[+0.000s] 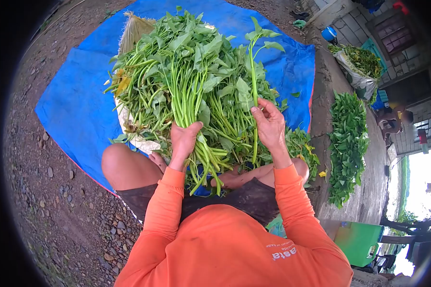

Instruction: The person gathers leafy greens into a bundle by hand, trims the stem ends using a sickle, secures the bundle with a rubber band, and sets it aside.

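My left hand (pixel 185 140) is closed around a thick bunch of water spinach (pixel 183 91), its cut stem ends hanging below the fist and its leaves pointing away from me. Pinched between thumb and fingers of my right hand (pixel 269 122) is a single water spinach stalk (pixel 254 79), upright, with a few leaves at its top. Behind and between both hands lies a large heap of the same greens (pixel 143 71), some leaves yellowed. Part of a pale sack (pixel 135 33) shows under and behind the heap.
A blue tarp (pixel 76 100) is spread beneath the heap and my crossed legs. To the right, a long row of leafy bunches (pixel 347 143) lies on concrete. Farther off are a full sack of greens (pixel 361 64), a green container (pixel 357 243) and another person (pixel 395 119).
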`<state>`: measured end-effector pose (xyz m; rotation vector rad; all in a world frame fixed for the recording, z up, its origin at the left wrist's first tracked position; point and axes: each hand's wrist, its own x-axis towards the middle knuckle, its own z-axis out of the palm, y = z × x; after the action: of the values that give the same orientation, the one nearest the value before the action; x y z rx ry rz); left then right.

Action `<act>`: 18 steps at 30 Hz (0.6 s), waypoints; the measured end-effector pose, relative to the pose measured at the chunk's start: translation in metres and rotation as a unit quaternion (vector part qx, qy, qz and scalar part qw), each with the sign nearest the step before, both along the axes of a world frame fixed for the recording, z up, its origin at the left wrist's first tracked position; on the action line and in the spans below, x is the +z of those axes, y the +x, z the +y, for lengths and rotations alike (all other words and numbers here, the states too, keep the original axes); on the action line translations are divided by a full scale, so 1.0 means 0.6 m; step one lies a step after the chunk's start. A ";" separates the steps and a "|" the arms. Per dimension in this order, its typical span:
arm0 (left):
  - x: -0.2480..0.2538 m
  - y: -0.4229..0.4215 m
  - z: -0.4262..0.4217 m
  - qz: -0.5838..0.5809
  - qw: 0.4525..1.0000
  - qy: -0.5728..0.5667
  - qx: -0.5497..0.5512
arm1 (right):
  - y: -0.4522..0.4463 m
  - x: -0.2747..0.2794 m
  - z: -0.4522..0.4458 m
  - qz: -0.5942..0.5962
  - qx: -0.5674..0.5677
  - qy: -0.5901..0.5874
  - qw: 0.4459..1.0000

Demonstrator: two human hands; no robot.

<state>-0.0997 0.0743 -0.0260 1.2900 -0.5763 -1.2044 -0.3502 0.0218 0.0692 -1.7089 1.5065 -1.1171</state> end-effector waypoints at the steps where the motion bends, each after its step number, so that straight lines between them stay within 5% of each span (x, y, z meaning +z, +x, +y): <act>1: 0.004 -0.002 0.005 -0.001 1.000 0.000 -0.003 | 0.019 0.003 0.008 0.008 0.003 -0.014 1.000; 5: -0.019 -0.033 -0.001 -0.001 0.999 -0.026 0.043 | 0.085 -0.037 0.016 0.006 0.045 0.018 0.999; 12: -0.084 -0.049 0.026 0.321 0.946 0.041 -0.028 | 0.107 -0.161 0.030 -0.201 0.086 0.327 0.919; 16: -0.111 -0.023 0.023 0.417 0.887 0.105 -0.167 | 0.114 -0.185 0.052 -0.123 0.055 0.371 0.919; 18: -0.116 -0.037 0.024 0.372 0.915 0.091 -0.124 | 0.120 -0.205 0.062 -0.151 0.031 0.358 0.921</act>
<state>-0.1217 0.0889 -0.0956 0.8133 -0.0625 -1.8634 -0.2780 0.0590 -0.0538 -1.0175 1.4066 -0.6297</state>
